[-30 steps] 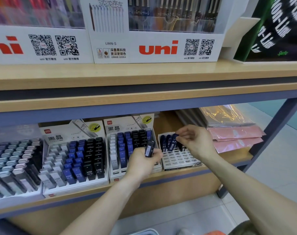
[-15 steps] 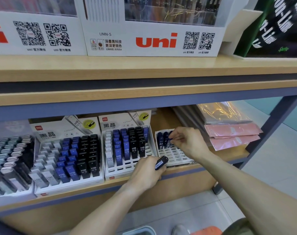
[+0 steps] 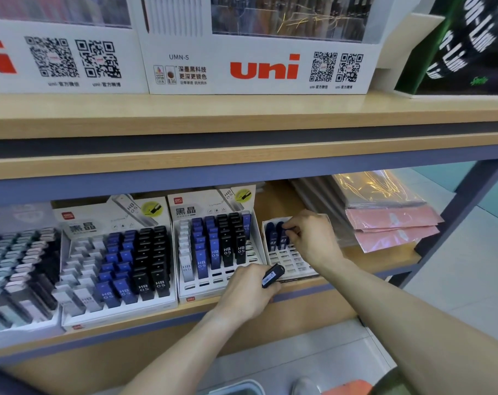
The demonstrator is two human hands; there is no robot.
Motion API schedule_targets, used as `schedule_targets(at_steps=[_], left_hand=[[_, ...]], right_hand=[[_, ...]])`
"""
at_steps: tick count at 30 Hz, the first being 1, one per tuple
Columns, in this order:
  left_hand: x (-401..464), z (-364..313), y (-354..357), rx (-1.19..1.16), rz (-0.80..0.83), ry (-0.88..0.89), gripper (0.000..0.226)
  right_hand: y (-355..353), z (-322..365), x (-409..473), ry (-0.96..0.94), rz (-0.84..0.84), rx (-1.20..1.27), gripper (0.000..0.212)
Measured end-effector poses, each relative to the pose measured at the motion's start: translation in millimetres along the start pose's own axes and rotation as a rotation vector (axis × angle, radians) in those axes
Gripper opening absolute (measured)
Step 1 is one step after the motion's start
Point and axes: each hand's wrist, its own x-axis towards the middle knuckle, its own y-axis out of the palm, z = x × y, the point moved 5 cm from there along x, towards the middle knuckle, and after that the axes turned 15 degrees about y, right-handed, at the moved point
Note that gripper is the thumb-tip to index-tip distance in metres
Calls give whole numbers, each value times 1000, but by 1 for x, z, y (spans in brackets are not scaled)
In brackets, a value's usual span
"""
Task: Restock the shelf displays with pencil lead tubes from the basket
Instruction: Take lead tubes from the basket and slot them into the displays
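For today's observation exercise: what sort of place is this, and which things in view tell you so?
Most likely a stationery shop. Tiered display boxes of HB 0.5 lead tubes fill the lower shelf, uni-branded pen displays with QR codes stand above, and wrapped pink packs lie stacked alongside.

A wooden two-tier shelf unit with a blue-grey metal frame stands on pale floor tiles.
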Motion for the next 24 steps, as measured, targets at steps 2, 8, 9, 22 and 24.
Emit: schedule_targets(at_steps=[2,8,9,22,24], left_hand=[[-2,0,0,2,4,-13,27],[-12,-6,1,-386,-65,-159,18],[-14,-8,3,-553,-83,-218,19],[-29,-20,0,-1164,-70,-255,32],[-30,-17,-1,-1205,-109,-262,33]], right_hand=[[0,1,-2,3,-15,-28,17],[-10,-2,-4,86,-59,16,11],[-16,-3,-4,120,-75,48,12],[-36,7,-52,386,679,684,24],[-43,3,-50,408,615,717,24]])
